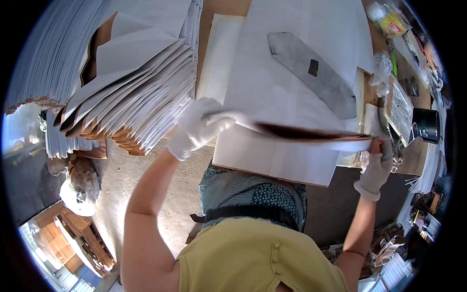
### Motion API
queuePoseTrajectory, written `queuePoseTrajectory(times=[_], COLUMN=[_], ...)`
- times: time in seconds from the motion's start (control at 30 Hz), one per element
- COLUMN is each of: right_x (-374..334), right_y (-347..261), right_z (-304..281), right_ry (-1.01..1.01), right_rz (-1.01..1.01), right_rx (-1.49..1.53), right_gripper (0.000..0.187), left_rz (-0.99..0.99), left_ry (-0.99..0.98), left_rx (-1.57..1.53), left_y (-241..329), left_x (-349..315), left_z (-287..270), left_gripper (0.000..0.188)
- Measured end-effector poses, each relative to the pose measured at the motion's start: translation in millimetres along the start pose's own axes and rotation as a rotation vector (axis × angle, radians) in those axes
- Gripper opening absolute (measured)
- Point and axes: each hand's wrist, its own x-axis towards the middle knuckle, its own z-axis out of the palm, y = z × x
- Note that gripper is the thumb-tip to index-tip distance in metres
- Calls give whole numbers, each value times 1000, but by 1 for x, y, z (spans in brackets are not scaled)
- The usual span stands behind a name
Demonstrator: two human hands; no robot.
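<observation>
My left hand [198,125], in a white knit glove, pinches one end of a white paper bag [343,144] with a brown inside. The other end is gripped by my right hand [378,168], also gloved, with bare fingertips showing. Stretched between both hands, the bag gapes and shows its dark brown inner side, partly blurred. Below it, a white paper sheet [277,158] overhangs the table's near edge. Beyond the bag, a grey flat board [294,54] with a small dark rectangular hole lies aslant on large white paper [253,63].
A large fanned stack of white folded paper with brown insides [141,82] fills the left side. At the right are a black mug [426,125], a yellow package [390,24] and clear plastic [382,73]. A plastic bag [80,190] hangs at the lower left.
</observation>
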Motion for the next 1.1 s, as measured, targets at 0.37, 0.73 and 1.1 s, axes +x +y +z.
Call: queuePoseTrajectory(times=[0.37,0.73,1.1], right_x=[7,56,35], right_y=[65,56,18], right_z=[73,105,202], right_ry=[232,5,21], right_rz=[240,147,-548], right_rx=[108,-559,-685], right_gripper=[35,35,59], left_rz=[-161,42,138], left_ry=[494,624,258], left_rx=[118,586,414], left_y=[14,-3,56], left_x=[40,63,101], left_z=[53,86,86], left_gripper=[38,22,40])
